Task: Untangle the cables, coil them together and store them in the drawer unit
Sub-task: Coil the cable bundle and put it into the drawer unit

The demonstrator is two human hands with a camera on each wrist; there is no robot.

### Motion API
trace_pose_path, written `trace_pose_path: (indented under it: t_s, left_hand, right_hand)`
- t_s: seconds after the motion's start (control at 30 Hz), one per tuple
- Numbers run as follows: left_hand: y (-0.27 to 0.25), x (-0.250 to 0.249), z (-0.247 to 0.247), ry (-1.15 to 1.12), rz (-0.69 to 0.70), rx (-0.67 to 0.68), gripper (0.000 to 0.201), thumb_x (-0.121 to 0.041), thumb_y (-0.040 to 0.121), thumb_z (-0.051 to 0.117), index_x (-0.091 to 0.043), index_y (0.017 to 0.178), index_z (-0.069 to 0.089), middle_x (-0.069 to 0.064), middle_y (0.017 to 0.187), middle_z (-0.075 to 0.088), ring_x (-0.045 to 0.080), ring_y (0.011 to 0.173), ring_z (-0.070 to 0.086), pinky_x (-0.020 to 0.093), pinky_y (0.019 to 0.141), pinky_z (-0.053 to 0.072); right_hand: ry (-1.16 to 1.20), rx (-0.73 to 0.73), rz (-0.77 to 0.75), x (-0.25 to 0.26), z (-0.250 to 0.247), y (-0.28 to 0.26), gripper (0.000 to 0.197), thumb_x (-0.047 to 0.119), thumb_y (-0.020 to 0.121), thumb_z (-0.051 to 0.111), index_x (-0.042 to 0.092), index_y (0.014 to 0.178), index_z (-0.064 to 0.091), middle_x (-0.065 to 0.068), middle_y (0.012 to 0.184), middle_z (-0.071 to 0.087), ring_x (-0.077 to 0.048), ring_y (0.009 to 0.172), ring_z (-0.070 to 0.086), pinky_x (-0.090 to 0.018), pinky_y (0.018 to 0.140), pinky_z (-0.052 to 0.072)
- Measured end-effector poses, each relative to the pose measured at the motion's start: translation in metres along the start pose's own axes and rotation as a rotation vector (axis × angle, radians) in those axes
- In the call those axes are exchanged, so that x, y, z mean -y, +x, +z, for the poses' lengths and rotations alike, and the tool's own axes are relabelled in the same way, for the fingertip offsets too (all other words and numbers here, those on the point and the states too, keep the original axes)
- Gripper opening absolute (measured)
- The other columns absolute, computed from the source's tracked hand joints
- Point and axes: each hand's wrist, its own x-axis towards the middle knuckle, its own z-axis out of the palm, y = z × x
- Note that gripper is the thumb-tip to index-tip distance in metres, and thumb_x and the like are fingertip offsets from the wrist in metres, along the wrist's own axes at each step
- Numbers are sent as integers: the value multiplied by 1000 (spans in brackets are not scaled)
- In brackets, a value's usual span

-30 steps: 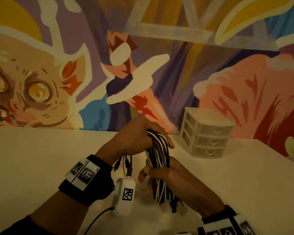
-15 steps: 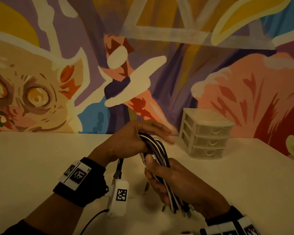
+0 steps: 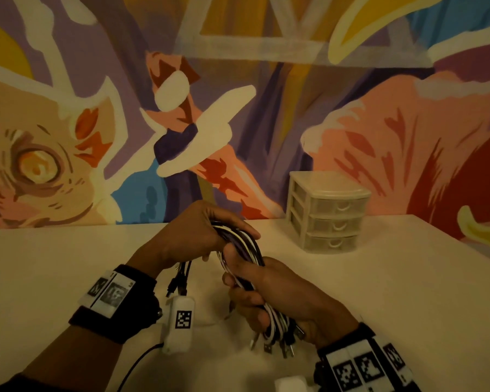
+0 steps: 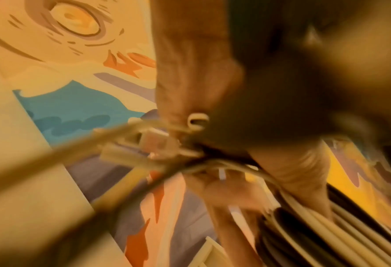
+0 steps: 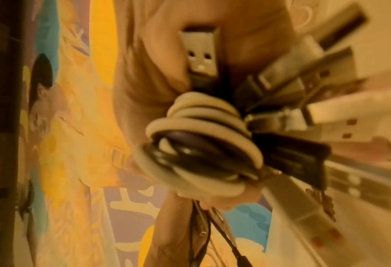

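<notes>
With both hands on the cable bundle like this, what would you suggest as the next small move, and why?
Probably tuck in the loose ends dangling below the left hand so they join the cable bundle. The right hand already grips the folded bundle, plugs sticking out beneath it, while the drawer unit stands shut, so storing seems premature.

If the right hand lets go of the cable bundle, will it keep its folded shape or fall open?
The cable bundle would probably spring open: no tie shows around it, and only the left hand and right hand hold the loops together. It looks floppy, since loose ends dangle below both hands. The plugs may swing and snag.
</notes>
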Motion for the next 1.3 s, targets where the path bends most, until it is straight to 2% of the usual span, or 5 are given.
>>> trace_pose_path:
  t_s: [0.4,0.67,0.87,1.0,1.3]
  left_hand:
    - [-21,19,-26,-197,-237,347,49,-17,100,67,-28,147,58,3,92,74,11,56,53,20,50,40]
    - [-21,17,6,-244,-403,167,77,-77,99,23,-24,75,74,5,61,53,17,59,53,25,62,48]
    - [-33,34,37,-1010,-531,59,51,-54,109,44,-17,75,52,-3,55,31,13,42,36,31,56,55]
    - [-43,30,44,-978,-520,-13,54,-46,111,44,-17,69,63,-5,59,35,7,33,24,20,32,22]
    - [-43,29,53,-531,-452,-165,64,-69,104,31,-15,103,66,-2,71,48,11,57,44,30,59,54]
  right_hand:
    - [-83,-103,36,-2,-9,4,74,87,86,51,14,90,58,1,58,37,-14,41,34,-24,40,35]
    - [-160,-298,-21,-5,-13,10,74,90,85,48,17,81,60,-2,58,41,-18,44,41,-29,48,41]
    - [-363,-373,-53,-11,-18,9,79,87,88,46,10,77,63,-4,55,47,-16,44,46,-29,52,48]
    - [-578,-344,20,-19,-22,8,85,91,83,50,10,58,58,-10,51,54,-16,42,51,-33,63,50]
    - [-476,-463,-25,-20,-18,18,68,77,98,44,16,70,61,2,48,52,-15,40,50,-36,62,48]
